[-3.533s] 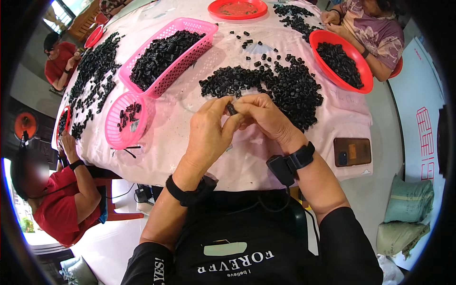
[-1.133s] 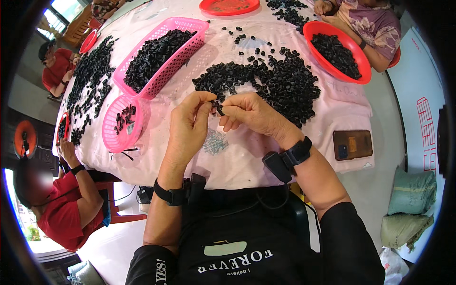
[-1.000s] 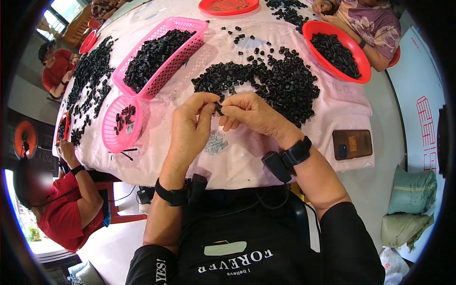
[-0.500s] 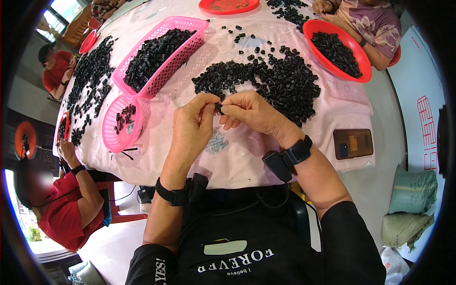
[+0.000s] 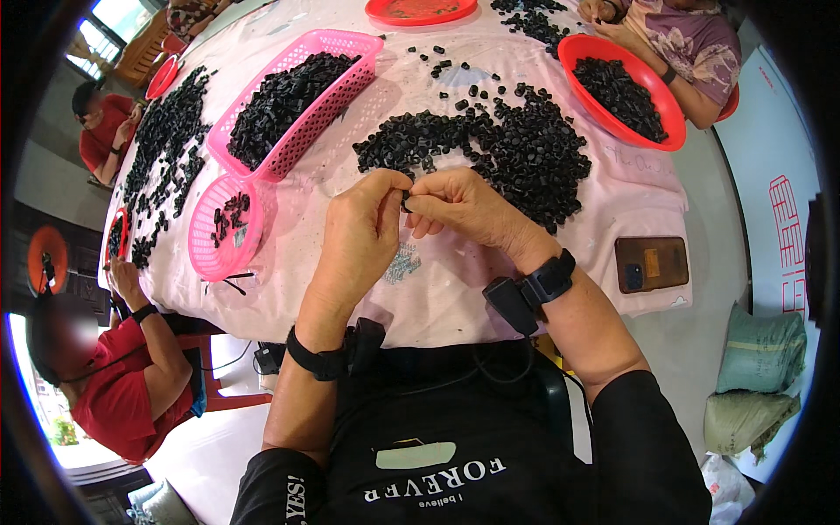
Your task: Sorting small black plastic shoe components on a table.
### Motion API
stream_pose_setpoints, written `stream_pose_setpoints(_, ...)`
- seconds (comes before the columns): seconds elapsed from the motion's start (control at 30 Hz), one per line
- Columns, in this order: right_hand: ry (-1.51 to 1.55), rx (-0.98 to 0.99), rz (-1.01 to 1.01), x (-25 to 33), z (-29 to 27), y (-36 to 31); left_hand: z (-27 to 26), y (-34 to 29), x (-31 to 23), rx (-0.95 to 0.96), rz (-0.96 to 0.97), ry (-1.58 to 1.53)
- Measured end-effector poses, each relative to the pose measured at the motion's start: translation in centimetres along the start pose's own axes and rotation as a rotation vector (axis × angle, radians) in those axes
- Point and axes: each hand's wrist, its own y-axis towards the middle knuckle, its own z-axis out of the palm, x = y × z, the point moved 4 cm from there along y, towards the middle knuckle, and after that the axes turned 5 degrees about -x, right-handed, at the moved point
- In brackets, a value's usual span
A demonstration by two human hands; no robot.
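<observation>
- Pinching one small black part (image 5: 405,201) in the narrow gap between left hand (image 5: 363,219) and right hand (image 5: 468,206), at the meeting of both sets of fingertips.
- Held above the pink tablecloth (image 5: 455,302), just to the near side of a spread pile of black parts (image 5: 534,162).
- Left hand: nearly closed, thumb against forefinger at one side of the small black part, back of the hand turned upward.
- Right hand: likewise drawn into a pinch, thumb and forefinger at the other side; remaining fingers curled beneath, tips partly showing below the thumb.
- Left forearm (image 5: 296,416): rising steeply from the lower edge, with a black wrist strap.
- Right forearm (image 5: 595,328): slanting in from the lower right, with a black device at the wrist.
- Beyond the hands and past the right one: the pile, trailing into scattered pieces farther away.
- Left of the left hand, well apart: pink round basket (image 5: 201,254), with a few dark pieces inside; farther beyond, pink rectangular basket (image 5: 328,122), heaped with black parts.
- Right of the right wrist: phone (image 5: 665,262) in a brown case, back up.
- Beyond the right hand, well apart: red basin (image 5: 675,118), holding more black parts.
- Mostly covered by fingertips: the small black part, exact shape unreadable. Impossible to tell: the firmer hold of the two.
- Cut off by the upper edge, far beyond the hands: red tray (image 5: 420,12).
</observation>
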Motion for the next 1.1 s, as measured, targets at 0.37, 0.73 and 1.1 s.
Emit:
stream_pose_setpoints(0.37, 0.005, -0.039, 0.04, 0.45, 0.18, -0.23, -0.2, -0.01, 0.43, -0.095, 0.064, -0.016)
stream_pose_setpoints(0.73, -0.011, -0.053, 0.056, 0.77, 0.1, -0.26, -0.73, 0.36, -0.18, -0.106, 0.137, 0.017)
stream_pose_setpoints(1.1, -0.001, -0.035, 0.032, 0.27, 0.11, -0.03, -0.09, 0.13, -0.19, -0.118, 0.149, 0.055)
